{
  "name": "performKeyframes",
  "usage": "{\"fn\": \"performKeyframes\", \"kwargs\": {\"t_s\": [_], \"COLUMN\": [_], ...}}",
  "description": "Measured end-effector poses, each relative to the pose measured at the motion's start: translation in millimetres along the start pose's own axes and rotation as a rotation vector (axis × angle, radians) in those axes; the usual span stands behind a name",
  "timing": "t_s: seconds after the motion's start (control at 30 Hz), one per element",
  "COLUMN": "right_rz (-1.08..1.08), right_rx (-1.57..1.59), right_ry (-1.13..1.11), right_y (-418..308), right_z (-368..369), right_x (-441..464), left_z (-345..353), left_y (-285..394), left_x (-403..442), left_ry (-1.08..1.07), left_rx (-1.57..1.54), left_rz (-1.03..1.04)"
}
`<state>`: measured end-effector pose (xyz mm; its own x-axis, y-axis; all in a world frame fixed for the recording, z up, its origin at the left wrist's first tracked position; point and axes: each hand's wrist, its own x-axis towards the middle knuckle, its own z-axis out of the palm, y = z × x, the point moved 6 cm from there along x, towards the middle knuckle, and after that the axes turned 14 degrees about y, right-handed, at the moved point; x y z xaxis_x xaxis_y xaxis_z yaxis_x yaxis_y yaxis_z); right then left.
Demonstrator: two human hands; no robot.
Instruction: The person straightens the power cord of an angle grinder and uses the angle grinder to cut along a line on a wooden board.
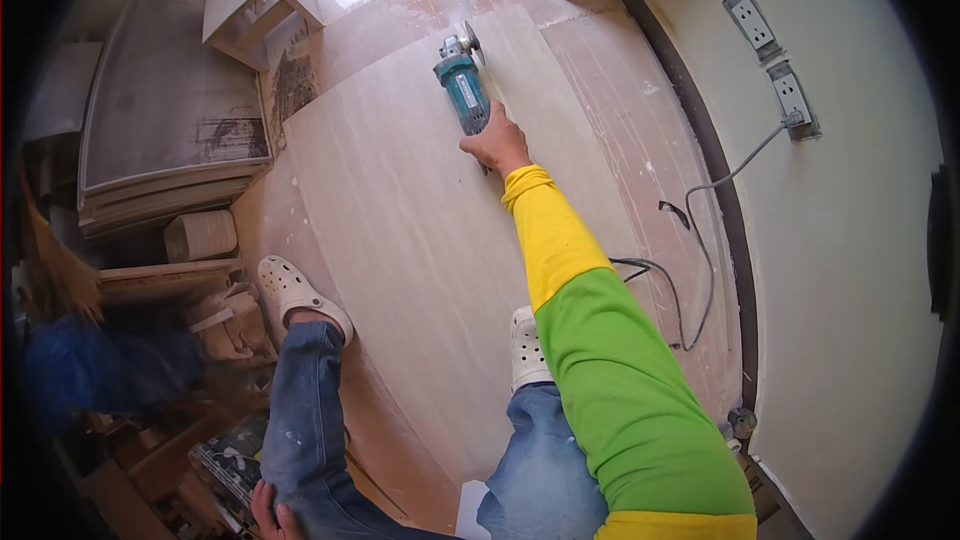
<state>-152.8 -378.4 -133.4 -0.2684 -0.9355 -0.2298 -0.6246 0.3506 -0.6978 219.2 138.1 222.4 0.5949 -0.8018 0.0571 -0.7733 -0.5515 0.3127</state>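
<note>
A teal angle grinder (464,90) is gripped by its rear body in my right hand (499,142), with the arm stretched forward. Its disc (473,43) stands near the far edge of a large pale wood-grain panel (400,180) on the floor, and light dust shows around it. Whether the disc touches the panel I cannot tell. At the bottom left my left hand (276,513) rests against my jeans knee (300,440), fingers partly visible and stretched out, with nothing seen in them. The grinder's cord is partly hidden behind my right arm.
A grey cord (712,270) runs across the floor at right to a wall outlet (792,100). Stacked panels (175,90) and a small white stool (262,0) stand at left. Scrap wood and a blue bag (110,365) lie lower left. My clogs (298,292) straddle the panel.
</note>
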Motion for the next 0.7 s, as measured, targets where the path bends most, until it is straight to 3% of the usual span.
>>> {"fn": "performKeyframes", "kwargs": {"t_s": [0.7], "right_rz": [0.027], "right_rx": [-0.002], "right_ry": [-0.030], "right_y": [10.9], "right_z": [-10.2], "right_x": [-25.4], "left_z": [4.2], "left_y": [-5.6], "left_x": [-10.4], "left_ry": [0.010], "left_rx": [-0.028], "left_rz": [-0.003]}}
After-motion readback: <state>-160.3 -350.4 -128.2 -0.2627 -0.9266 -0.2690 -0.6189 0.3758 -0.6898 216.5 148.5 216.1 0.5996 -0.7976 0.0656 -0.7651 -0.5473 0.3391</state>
